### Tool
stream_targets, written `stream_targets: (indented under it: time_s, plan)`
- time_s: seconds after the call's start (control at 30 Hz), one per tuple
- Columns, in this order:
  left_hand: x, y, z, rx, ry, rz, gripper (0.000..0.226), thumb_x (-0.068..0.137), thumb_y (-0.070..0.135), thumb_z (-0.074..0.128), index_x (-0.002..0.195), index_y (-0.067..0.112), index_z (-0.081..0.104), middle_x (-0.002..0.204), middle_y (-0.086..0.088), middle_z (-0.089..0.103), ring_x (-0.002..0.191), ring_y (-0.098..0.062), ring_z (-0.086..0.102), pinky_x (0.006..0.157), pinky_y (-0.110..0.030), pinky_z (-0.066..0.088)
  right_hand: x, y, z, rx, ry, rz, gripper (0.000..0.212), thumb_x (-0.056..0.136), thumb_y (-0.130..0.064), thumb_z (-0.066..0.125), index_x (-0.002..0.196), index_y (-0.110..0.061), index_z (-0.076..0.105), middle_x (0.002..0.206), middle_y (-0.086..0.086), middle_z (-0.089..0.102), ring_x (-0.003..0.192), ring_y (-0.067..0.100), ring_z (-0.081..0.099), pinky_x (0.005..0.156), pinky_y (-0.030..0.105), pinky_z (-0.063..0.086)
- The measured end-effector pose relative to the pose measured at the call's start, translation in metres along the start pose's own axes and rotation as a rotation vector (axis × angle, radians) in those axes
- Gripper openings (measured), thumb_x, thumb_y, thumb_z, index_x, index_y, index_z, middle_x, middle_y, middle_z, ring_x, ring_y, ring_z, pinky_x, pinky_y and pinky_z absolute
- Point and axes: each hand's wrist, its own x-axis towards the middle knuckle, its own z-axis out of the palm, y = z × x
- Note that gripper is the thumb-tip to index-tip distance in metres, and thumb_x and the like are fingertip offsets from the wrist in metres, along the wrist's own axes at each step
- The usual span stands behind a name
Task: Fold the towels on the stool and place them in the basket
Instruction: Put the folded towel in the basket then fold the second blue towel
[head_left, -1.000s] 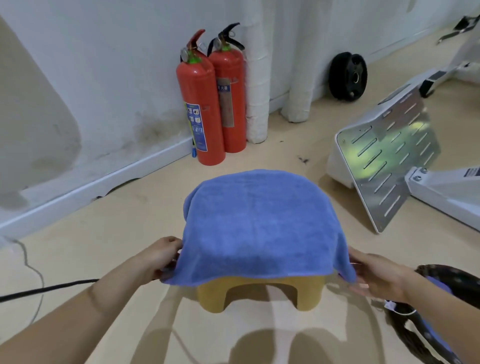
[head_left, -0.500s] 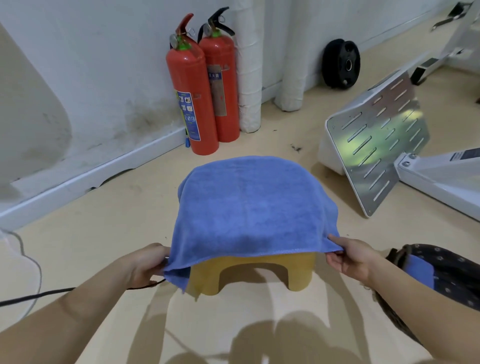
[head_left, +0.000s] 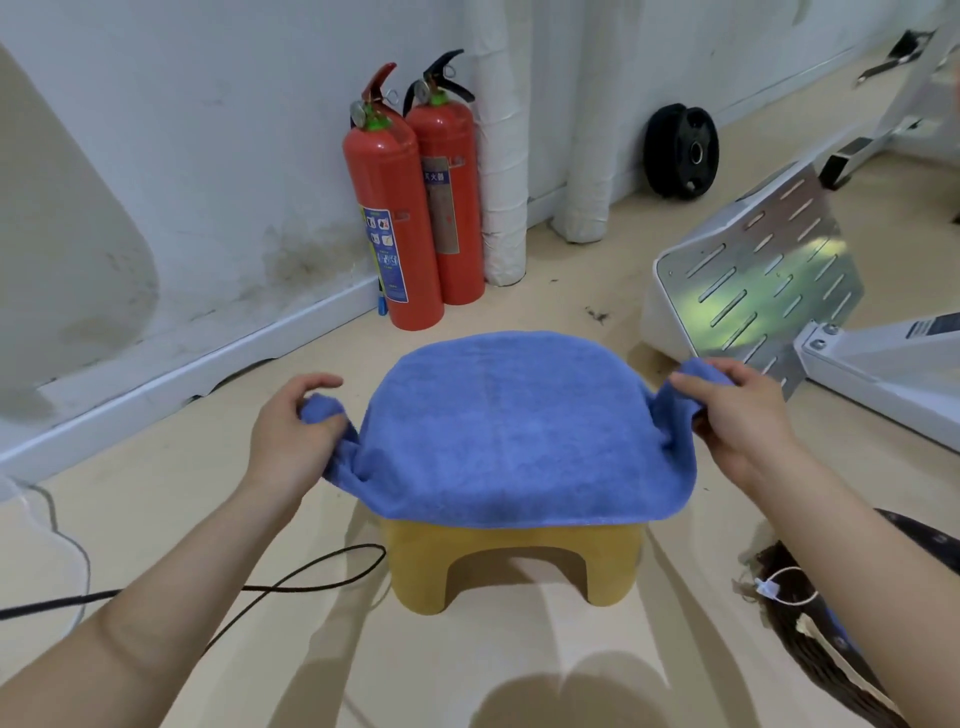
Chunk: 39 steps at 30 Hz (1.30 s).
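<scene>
A blue towel (head_left: 514, 426) lies spread over a low yellow stool (head_left: 514, 564) in the middle of the floor. My left hand (head_left: 291, 436) grips the towel's left side, bunched up in its fingers. My right hand (head_left: 737, 415) grips the right side, lifted a little above the stool top. The towel's near edge hangs over the stool's front. A dark woven basket (head_left: 815, 639) sits at the lower right, partly hidden behind my right forearm, with a bit of blue cloth showing inside.
Two red fire extinguishers (head_left: 410, 208) stand against the white wall behind the stool. A slotted metal plate (head_left: 769, 280) on a white frame lies to the right. A black weight plate (head_left: 680, 150) leans on the wall. A black cable (head_left: 291, 582) runs across the floor at left.
Both hands have moved forward from the towel's near corners to its left and right sides, lifting the corners with them. The view has shifted a little closer to the stool.
</scene>
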Motion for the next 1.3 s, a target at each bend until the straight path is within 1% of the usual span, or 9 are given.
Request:
stream_targets:
  time_s: [0.1, 0.2, 0.33, 0.5, 0.6, 0.8, 0.93, 1.1, 1.3]
  plan:
    - [-0.014, 0.043, 0.011, 0.114, 0.004, 0.336, 0.051, 0.071, -0.005, 0.058, 0.108, 0.031, 0.063, 0.095, 0.01, 0.062, 0.086, -0.002, 0.057, 0.077, -0.016, 0.045, -0.026, -0.035, 0.036, -0.195, -0.114, -0.247, 0.021, 0.075, -0.004, 0.073, 0.085, -0.021, 0.065, 0.078, -0.002, 0.06, 0.068, 0.011, 0.055, 0.063, 0.026, 0.046]
    - [-0.031, 0.058, 0.034, 0.22, -0.319, 0.607, 0.062, 0.067, -0.002, 0.062, 0.12, 0.031, 0.057, 0.115, 0.01, 0.055, 0.106, 0.0, 0.049, 0.093, -0.005, 0.034, -0.055, -0.029, 0.073, -0.423, -0.29, -0.435, 0.024, 0.075, -0.001, 0.071, 0.085, -0.023, 0.066, 0.07, -0.01, 0.057, 0.057, -0.002, 0.051, 0.058, 0.011, 0.042]
    - [-0.051, 0.043, 0.056, 0.383, -0.699, 0.531, 0.056, 0.076, 0.016, 0.062, 0.126, 0.037, 0.051, 0.115, 0.015, 0.056, 0.104, 0.006, 0.052, 0.09, -0.014, 0.041, -0.064, 0.022, 0.084, -0.83, -0.5, -0.536, 0.016, 0.08, -0.006, 0.064, 0.085, -0.021, 0.066, 0.073, -0.009, 0.065, 0.069, 0.008, 0.06, 0.07, 0.025, 0.051]
    - [-0.038, 0.041, 0.059, 0.321, -0.535, 0.376, 0.048, 0.088, -0.002, 0.04, 0.118, 0.028, 0.061, 0.108, 0.02, 0.061, 0.106, 0.004, 0.054, 0.088, -0.005, 0.039, -0.057, 0.027, 0.081, -1.024, -0.477, -0.695, 0.01, 0.085, -0.026, 0.062, 0.081, -0.019, 0.067, 0.08, -0.004, 0.065, 0.078, 0.015, 0.058, 0.069, 0.033, 0.047]
    - [-0.034, 0.042, 0.063, 0.43, -0.546, 0.458, 0.04, 0.088, 0.007, 0.054, 0.12, 0.03, 0.061, 0.114, 0.011, 0.059, 0.097, -0.003, 0.056, 0.088, -0.016, 0.044, -0.057, 0.03, 0.085, -1.089, -0.482, -0.73, 0.018, 0.084, -0.035, 0.062, 0.076, -0.018, 0.063, 0.078, -0.003, 0.058, 0.075, 0.014, 0.054, 0.066, 0.035, 0.046]
    - [-0.023, 0.06, 0.074, 0.523, -0.66, 0.533, 0.035, 0.079, 0.037, 0.072, 0.112, 0.036, 0.062, 0.092, 0.011, 0.06, 0.082, -0.003, 0.054, 0.074, -0.021, 0.042, -0.05, 0.022, 0.087, -0.798, -0.455, -0.449, 0.008, 0.086, -0.024, 0.064, 0.078, -0.021, 0.065, 0.073, -0.004, 0.066, 0.07, 0.013, 0.06, 0.071, 0.033, 0.051]
    - [-0.016, 0.072, 0.077, 0.541, -0.604, 0.632, 0.022, 0.086, 0.02, 0.062, 0.105, 0.028, 0.069, 0.09, 0.013, 0.066, 0.084, -0.004, 0.057, 0.078, -0.018, 0.043, -0.048, 0.003, 0.088, -0.708, -0.49, -0.285, 0.013, 0.086, -0.022, 0.065, 0.078, -0.012, 0.062, 0.063, 0.001, 0.056, 0.058, 0.012, 0.049, 0.063, 0.029, 0.043]
    - [0.003, 0.109, 0.077, 0.055, -0.553, 0.419, 0.041, 0.077, -0.003, 0.069, 0.106, 0.025, 0.061, 0.076, 0.01, 0.061, 0.061, -0.003, 0.055, 0.062, -0.014, 0.047, -0.031, -0.058, 0.108, -0.536, -0.362, -0.343, 0.009, 0.087, -0.014, 0.063, 0.079, -0.01, 0.062, 0.061, 0.001, 0.055, 0.055, 0.012, 0.045, 0.054, 0.024, 0.036]
    - [0.016, 0.131, 0.07, -0.137, -0.59, 0.381, 0.015, 0.075, 0.001, 0.076, 0.078, 0.015, 0.073, 0.072, -0.002, 0.074, 0.068, -0.008, 0.066, 0.071, -0.024, 0.055, -0.045, -0.06, 0.113, -0.225, -0.385, -0.246, 0.011, 0.087, -0.006, 0.065, 0.083, -0.015, 0.07, 0.068, -0.001, 0.069, 0.057, 0.001, 0.06, 0.052, 0.011, 0.043]
